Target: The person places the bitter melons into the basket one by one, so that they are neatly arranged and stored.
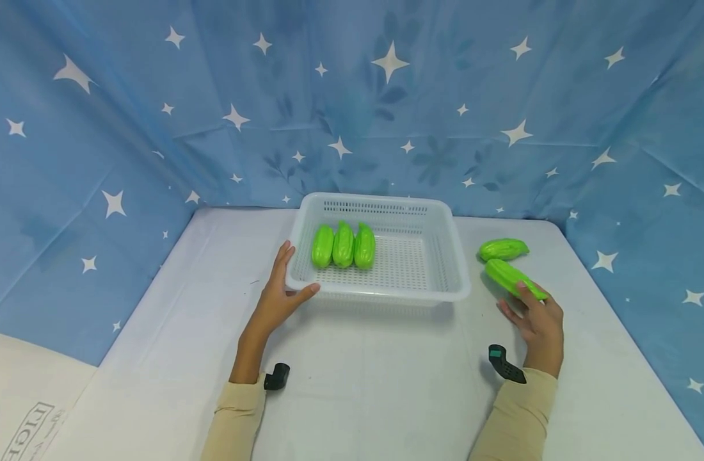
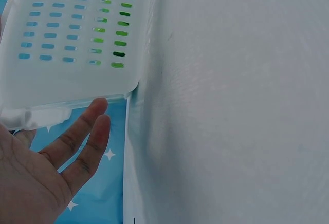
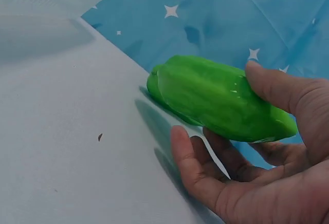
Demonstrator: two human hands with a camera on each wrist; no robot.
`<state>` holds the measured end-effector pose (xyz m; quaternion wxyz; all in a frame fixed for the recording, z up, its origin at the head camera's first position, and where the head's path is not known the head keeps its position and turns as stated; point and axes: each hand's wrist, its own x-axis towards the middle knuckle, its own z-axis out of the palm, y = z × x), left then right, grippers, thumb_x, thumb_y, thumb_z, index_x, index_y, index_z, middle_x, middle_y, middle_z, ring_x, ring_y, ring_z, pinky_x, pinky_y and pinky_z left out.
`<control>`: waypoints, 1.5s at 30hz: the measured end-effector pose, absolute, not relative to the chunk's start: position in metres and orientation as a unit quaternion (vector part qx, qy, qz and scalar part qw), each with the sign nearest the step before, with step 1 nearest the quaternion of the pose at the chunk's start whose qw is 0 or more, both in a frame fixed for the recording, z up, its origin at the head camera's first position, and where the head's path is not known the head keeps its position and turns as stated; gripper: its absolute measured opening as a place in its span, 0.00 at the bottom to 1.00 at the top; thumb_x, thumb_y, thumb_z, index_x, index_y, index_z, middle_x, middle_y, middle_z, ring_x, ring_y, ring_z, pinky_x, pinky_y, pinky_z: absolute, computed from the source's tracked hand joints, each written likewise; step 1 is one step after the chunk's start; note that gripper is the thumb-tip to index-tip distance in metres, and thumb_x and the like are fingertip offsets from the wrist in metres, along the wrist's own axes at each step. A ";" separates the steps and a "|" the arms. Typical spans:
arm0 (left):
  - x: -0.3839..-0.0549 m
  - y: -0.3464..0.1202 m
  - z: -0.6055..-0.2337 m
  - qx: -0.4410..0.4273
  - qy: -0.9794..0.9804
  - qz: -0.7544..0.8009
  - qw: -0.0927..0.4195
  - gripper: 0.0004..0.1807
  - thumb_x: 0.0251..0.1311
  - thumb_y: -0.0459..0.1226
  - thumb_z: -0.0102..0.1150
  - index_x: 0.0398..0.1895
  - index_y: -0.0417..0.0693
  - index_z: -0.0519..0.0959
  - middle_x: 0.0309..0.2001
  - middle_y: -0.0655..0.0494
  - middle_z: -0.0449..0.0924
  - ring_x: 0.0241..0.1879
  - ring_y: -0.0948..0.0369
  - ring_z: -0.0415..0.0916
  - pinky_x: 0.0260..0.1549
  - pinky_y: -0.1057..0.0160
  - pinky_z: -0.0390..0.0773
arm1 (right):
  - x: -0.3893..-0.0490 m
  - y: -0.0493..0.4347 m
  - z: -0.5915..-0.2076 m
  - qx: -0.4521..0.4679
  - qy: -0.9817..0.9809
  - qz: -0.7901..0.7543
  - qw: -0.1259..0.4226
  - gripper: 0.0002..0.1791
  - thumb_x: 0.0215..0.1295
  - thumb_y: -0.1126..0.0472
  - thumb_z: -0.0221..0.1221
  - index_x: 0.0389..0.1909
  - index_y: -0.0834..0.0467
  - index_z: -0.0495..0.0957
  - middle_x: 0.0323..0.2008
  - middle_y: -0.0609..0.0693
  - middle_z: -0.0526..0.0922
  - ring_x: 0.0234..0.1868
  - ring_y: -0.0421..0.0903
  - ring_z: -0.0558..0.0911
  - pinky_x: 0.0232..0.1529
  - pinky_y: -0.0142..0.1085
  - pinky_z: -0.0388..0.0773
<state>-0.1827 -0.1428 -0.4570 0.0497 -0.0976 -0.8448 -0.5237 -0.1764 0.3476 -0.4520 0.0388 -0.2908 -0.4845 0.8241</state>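
Note:
On the right, my right hand (image 1: 539, 323) holds a bright green, ridged, gourd-like vegetable (image 3: 205, 93) near its pointed end. The thumb lies on one side and fingers on the other, and a shadow falls on the table below. A second vegetable of the same kind (image 1: 503, 249) lies just behind it. My left hand (image 1: 276, 301) is at the near left corner of a white perforated basket (image 1: 381, 294), thumb by the front rim, fingers stretched along the left side. Three more green vegetables (image 1: 344, 245) lie side by side in the basket's left half.
The basket stands near the back of a table covered with a white cloth (image 1: 375, 384). Blue curtains (image 1: 352, 96) with white stars hang behind and at the sides. Printed lettering (image 1: 26, 432) shows on a pale surface at the lower left.

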 end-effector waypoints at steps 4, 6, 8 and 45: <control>-0.183 -0.143 -0.457 -0.099 -0.845 -0.523 0.051 0.53 0.58 0.53 0.65 0.79 0.58 0.43 0.79 0.70 0.30 0.75 0.48 0.52 0.57 0.43 0.76 | -0.175 0.350 -0.452 -0.271 -0.451 0.848 0.051 0.34 0.57 0.57 0.69 0.62 0.48 0.63 0.52 0.44 0.68 0.58 0.45 0.71 0.42 0.43 0.86; -0.184 -0.143 -0.457 -0.100 -0.846 -0.521 0.051 0.52 0.58 0.53 0.65 0.79 0.58 0.43 0.79 0.70 0.30 0.75 0.48 0.51 0.56 0.43 0.77 | -0.175 0.350 -0.453 -0.266 -0.435 0.859 0.056 0.31 0.57 0.57 0.69 0.59 0.49 0.65 0.50 0.44 0.71 0.56 0.44 0.73 0.42 0.43 0.86; -0.184 -0.143 -0.457 -0.101 -0.846 -0.521 0.051 0.52 0.58 0.53 0.65 0.79 0.57 0.43 0.79 0.69 0.30 0.75 0.48 0.51 0.56 0.43 0.77 | -0.174 0.351 -0.453 -0.265 -0.413 0.869 0.059 0.28 0.57 0.57 0.69 0.57 0.49 0.68 0.50 0.45 0.73 0.57 0.45 0.74 0.43 0.45 0.85; -0.183 -0.144 -0.457 -0.106 -0.843 -0.525 0.046 0.52 0.59 0.51 0.66 0.79 0.57 0.43 0.80 0.64 0.30 0.74 0.47 0.54 0.55 0.43 0.77 | -0.180 0.346 -0.462 -0.232 -0.019 0.970 0.077 0.23 0.66 0.50 0.61 0.60 0.33 0.68 0.62 0.43 0.66 0.65 0.45 0.68 0.64 0.54 0.67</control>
